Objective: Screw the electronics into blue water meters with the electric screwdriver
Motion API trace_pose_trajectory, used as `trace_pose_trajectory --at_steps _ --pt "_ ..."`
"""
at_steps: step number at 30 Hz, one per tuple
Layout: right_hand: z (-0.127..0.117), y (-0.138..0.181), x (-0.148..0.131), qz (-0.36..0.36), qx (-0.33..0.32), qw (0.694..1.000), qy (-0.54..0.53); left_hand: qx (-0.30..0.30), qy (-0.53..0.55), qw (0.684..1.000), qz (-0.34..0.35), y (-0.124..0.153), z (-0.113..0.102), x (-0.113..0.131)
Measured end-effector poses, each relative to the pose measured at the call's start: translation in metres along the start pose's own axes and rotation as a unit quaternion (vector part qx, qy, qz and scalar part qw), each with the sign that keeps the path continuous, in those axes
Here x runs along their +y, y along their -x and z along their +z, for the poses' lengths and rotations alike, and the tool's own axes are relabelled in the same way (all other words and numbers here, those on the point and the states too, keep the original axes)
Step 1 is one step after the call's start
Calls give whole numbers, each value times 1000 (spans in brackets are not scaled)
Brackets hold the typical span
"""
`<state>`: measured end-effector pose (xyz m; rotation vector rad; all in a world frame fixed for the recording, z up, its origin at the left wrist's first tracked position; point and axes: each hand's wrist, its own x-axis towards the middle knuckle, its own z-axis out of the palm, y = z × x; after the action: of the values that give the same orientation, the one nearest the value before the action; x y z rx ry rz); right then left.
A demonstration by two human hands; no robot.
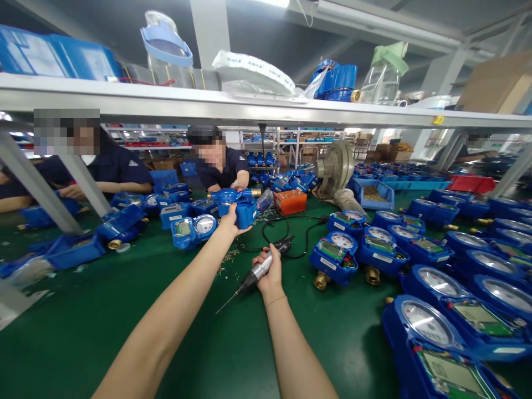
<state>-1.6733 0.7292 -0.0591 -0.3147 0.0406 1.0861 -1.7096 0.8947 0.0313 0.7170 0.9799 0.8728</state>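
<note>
Blue water meter [238, 206], one, gripped in your left hand [230, 220]; one electric screwdriver [256, 272] clenched in your right hand [269, 272]. Two co-workers at 11 o'clock. Green bench mat [103, 310]; factory hall.

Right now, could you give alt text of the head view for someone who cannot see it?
The left hand holds up a blue water meter while the right hand grips an electric screwdriver above a green table. More blue meters lie at right; two co-workers sit opposite.
</note>
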Motion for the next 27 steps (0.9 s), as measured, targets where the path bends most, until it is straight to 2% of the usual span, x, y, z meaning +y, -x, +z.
trace_pose_trajectory --at_steps 4,8,13,17,20,23,27 --pt "0 0 -3 0 -6 1000 2 4 -6 1000 17 38 -20 14" --pt "1 2 -5 -4 -15 1000 12 0 -11 1000 19 90 -58 22" --pt "3 6 -8 -2 -30 999 14 47 -32 998 20 170 -135 9" --pt "3 10 -9 16 -49 999 19 90 -41 995 -17 232 -202 -19" --pt "5 16 -9 43 -69 996 28 141 -25 989 -47 268 -238 -42" --pt "7 26 -10 74 -94 992 38 173 -12 983 -64 295 -258 -58" --pt "17 41 -14 104 -127 985 56 172 -8 982 -72 317 -266 -69"
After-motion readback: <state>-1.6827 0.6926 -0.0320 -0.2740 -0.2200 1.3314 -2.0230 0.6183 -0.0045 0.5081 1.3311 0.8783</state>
